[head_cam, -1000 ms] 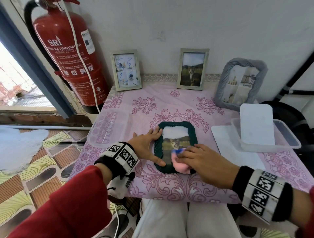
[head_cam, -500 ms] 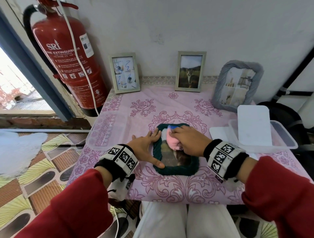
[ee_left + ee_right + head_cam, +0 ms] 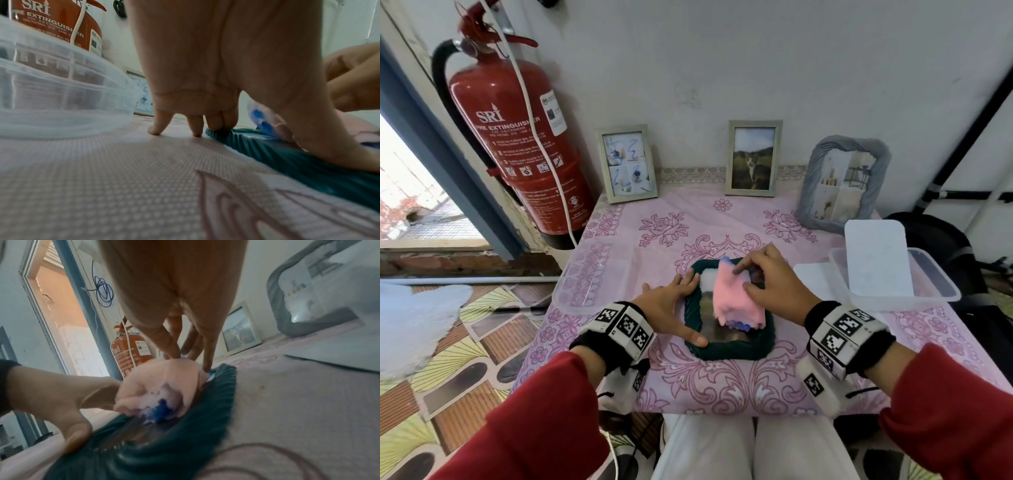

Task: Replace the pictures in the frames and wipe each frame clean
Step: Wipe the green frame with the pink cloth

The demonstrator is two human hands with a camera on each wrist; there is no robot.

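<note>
A dark green ribbed frame [image 3: 727,351] lies flat on the pink tablecloth, near the front edge. My left hand [image 3: 685,308] rests open on its left rim, thumb on the near left corner. A pink cloth [image 3: 736,305] with blue trim is spread over the glass and hides most of the picture. My right hand [image 3: 748,279] pinches the cloth's far end between thumb and fingers. In the right wrist view the cloth [image 3: 160,382] lies bunched on the frame [image 3: 164,451]. The left wrist view shows my left fingers [image 3: 216,126] on the frame's rim [image 3: 308,162].
Three picture frames stand against the wall: one at back left [image 3: 626,164], a cat photo [image 3: 753,159], a grey ribbed one [image 3: 846,181]. A clear tub [image 3: 589,277] sits left, another [image 3: 935,291] with a white sheet [image 3: 876,257] sits right. A red extinguisher [image 3: 524,147] hangs at left.
My right hand has carried the cloth from the frame's near edge to its far end, and the cloth has spread out over the glass. My left hand has stayed on the left rim.
</note>
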